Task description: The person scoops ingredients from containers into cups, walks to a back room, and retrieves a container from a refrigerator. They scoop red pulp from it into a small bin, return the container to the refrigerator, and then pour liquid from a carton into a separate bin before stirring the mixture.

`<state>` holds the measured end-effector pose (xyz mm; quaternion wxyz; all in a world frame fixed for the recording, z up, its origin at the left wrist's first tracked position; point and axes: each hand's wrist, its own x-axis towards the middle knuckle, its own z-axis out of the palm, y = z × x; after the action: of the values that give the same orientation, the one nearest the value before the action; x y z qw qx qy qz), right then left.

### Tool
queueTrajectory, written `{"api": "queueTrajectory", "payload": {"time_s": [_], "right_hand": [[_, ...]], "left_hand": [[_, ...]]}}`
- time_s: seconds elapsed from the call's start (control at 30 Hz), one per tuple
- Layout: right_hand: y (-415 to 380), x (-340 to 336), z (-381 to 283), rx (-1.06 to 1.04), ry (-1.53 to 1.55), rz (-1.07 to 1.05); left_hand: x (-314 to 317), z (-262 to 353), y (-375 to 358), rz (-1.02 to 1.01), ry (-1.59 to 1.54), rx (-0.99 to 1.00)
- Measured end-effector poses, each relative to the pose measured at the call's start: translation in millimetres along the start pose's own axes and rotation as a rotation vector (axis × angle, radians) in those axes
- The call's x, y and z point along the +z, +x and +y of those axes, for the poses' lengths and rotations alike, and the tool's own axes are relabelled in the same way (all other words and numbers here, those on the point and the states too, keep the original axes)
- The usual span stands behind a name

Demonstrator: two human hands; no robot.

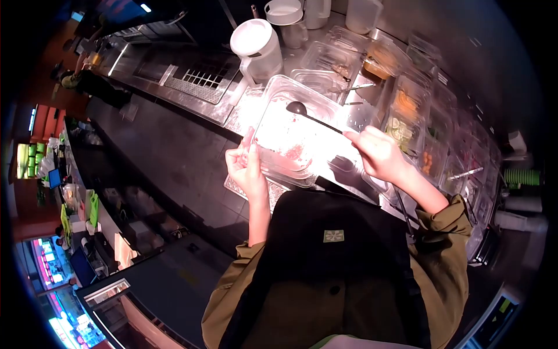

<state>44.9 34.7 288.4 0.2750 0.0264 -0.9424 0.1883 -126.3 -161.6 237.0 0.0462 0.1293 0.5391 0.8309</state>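
A clear plastic food container (272,93) sits tilted in front of me on the brightly lit counter, with reddish bits of food (295,153) in its near end. My left hand (249,166) grips its left rim, fingers outside and thumb near the edge. In my right hand (381,156) is the handle of a dark ladle (297,108). The fingers are wrapped round the handle's end, and the ladle's bowl is over the container's far part. Glare washes out much of the container's inside.
Behind the container stand a white-lidded pitcher (256,46) and more clear tubs. To the right are tubs of orange pieces (408,103) and green slices (400,129), some with utensils. A grated drain (203,78) lies at the left. A person (87,81) stands farther off.
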Motion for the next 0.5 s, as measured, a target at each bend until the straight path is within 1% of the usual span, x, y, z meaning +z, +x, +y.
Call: {"api": "queueTrajectory", "payload": {"time_s": [0.1, 0.17, 0.23, 0.3, 0.33, 0.4, 0.43, 0.47, 0.5], "right_hand": [[-2, 3, -11, -0.077, 0.095, -0.055], [-6, 8, -16, -0.110, 0.185, -0.143], [4, 1, -22, -0.095, 0.201, -0.129], [7, 4, -15, -0.041, 0.158, -0.038], [12, 5, -12, -0.054, 0.131, -0.008], [20, 11, -12, -0.130, 0.095, 0.056], [24, 9, -18, -0.135, 0.054, 0.020], [21, 10, -18, -0.119, 0.033, -0.054], [24, 9, -25, -0.112, 0.048, -0.071]], "left_hand": [[0, 5, -1, 0.024, 0.015, 0.011], [-1, 8, -5, 0.047, 0.016, -0.003], [-3, 11, -7, 0.059, 0.034, -0.007], [-5, 12, -9, 0.052, 0.107, 0.036], [-7, 12, -4, 0.054, 0.157, 0.091], [-26, 3, -2, 0.017, 0.273, 0.130], [-26, 2, -3, 0.048, 0.242, 0.129], [-27, 8, -5, 0.064, 0.233, 0.080], [-22, 12, -5, 0.087, 0.119, 0.048]]}}
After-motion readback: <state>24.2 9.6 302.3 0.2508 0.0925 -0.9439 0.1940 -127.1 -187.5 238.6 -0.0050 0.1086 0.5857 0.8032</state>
